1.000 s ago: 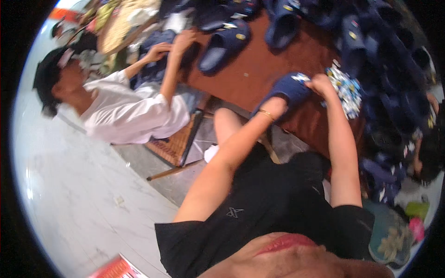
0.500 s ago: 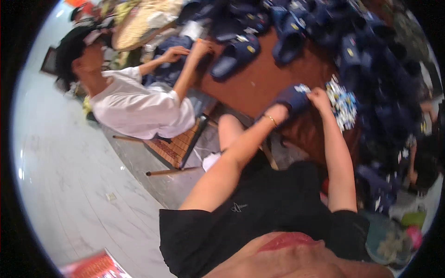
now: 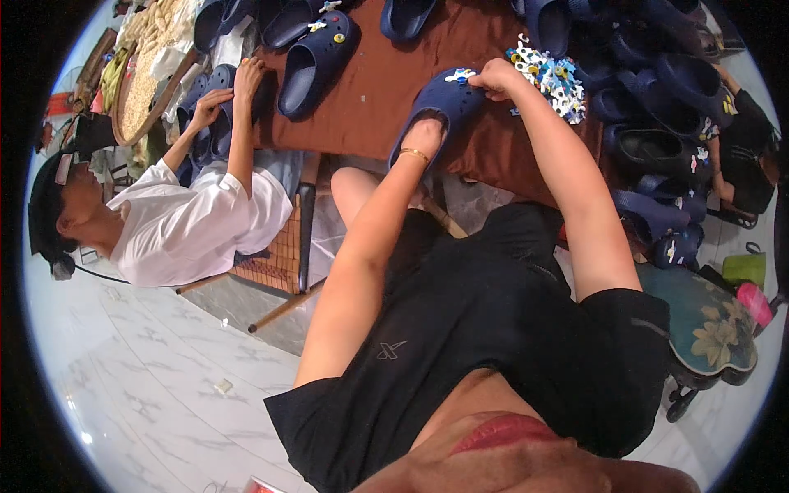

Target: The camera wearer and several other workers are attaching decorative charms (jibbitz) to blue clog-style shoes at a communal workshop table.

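Blue clog around left hand, grip inside impossible to tell; right hand pinched narrow at far end beside white charm; could twist if pushed unevenly.

Left hand inside clog, charm pile right of clog on table, co-worker at left

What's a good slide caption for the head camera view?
Left hand inside a blue clog, right hand at its charms, near a colorful pile on brown cloth.
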`<state>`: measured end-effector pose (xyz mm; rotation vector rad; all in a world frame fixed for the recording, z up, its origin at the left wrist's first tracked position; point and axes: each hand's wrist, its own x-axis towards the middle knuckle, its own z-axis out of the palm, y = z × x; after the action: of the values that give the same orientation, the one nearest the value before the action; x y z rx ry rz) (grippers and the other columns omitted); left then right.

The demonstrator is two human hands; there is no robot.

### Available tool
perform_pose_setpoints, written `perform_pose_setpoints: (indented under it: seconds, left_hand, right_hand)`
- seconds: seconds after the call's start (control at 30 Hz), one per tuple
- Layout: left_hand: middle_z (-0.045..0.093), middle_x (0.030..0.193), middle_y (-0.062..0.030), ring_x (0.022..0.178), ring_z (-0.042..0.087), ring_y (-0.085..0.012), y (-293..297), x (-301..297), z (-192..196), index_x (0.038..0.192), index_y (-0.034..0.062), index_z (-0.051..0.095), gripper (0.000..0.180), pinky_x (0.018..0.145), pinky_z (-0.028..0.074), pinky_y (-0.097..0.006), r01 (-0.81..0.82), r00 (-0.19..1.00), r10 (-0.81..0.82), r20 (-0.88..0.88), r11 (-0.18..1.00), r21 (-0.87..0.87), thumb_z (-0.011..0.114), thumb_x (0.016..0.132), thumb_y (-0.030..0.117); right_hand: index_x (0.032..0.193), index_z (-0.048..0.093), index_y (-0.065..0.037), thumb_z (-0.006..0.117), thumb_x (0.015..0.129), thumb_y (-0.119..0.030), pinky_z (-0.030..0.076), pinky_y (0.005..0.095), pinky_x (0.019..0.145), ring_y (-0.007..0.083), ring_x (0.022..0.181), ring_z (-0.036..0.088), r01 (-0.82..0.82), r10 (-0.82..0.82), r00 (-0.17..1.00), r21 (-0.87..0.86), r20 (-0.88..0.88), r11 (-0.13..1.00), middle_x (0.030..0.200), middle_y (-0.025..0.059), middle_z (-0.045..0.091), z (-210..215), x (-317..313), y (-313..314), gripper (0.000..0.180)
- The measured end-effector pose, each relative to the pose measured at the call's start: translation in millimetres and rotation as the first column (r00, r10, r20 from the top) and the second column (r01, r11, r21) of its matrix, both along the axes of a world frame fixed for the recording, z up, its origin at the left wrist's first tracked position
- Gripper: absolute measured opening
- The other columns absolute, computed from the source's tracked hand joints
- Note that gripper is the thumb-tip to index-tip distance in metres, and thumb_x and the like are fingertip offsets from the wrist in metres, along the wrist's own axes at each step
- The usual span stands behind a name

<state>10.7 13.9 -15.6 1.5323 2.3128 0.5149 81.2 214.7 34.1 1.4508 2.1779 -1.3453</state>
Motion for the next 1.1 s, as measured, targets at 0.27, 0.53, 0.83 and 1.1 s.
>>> perform_pose_setpoints:
  seconds: [0.27,0.53,0.83,1.1]
  left_hand:
    - [0.058,0.079,-0.0180,0.078,0.057,-0.0325,-4.5,-12.7,0.8,0.072,0.0050,0.056,0.022,0.070,0.045,-0.041,-0.080,0.994,0.069,0.090,0.989,0.121,0.038,0.078,0.016]
    - [0.059,0.085,-0.0156,0.081,0.056,-0.0320,63.9,-9.9,37.1,0.079,0.0058,0.058,0.026,0.069,0.045,-0.039,0.181,0.973,-0.215,0.084,0.938,0.295,0.043,0.077,0.027]
    - [0.043,0.124,-0.0080,0.116,0.039,-0.0215,66.5,-8.9,88.1,0.117,0.0109,0.047,0.038,0.098,0.029,-0.032,0.192,0.954,-0.165,0.252,0.977,-0.087,0.040,0.085,0.032]
    - [0.057,0.095,-0.0166,0.089,0.055,-0.0310,60.8,-20.3,0.1,0.090,0.0044,0.058,0.030,0.075,0.043,-0.038,-0.016,0.998,-0.015,0.062,0.886,0.463,0.045,0.080,0.030]
  right_hand:
    - [0.057,0.060,0.002,0.070,0.060,-0.032,0.044,0.0354,0.049,0.0237,0.050,0.057,-0.328,0.288,0.945,0.393,0.158,0.859,0.057,0.0144,0.057,-11.9,-30.2,2.0,0.036]
    - [0.073,0.052,-0.002,0.056,0.076,-0.035,0.042,0.0391,0.063,0.0342,0.071,0.055,0.013,0.183,0.941,0.573,-0.284,0.820,0.071,0.0178,0.057,-37.6,65.0,-39.5,0.034]
    - [0.089,0.051,-0.005,0.062,0.070,-0.013,0.044,0.0418,0.070,0.0338,0.083,0.053,-0.234,0.249,0.963,0.771,0.101,0.592,0.095,0.0155,0.047,-30.7,107.2,-42.9,0.023]
    - [0.090,0.053,-0.004,0.063,0.070,-0.011,0.043,0.0411,0.073,0.0326,0.087,0.051,-0.270,0.256,0.956,0.765,0.142,0.585,0.095,0.0150,0.047,-16.7,95.2,-51.7,0.023]
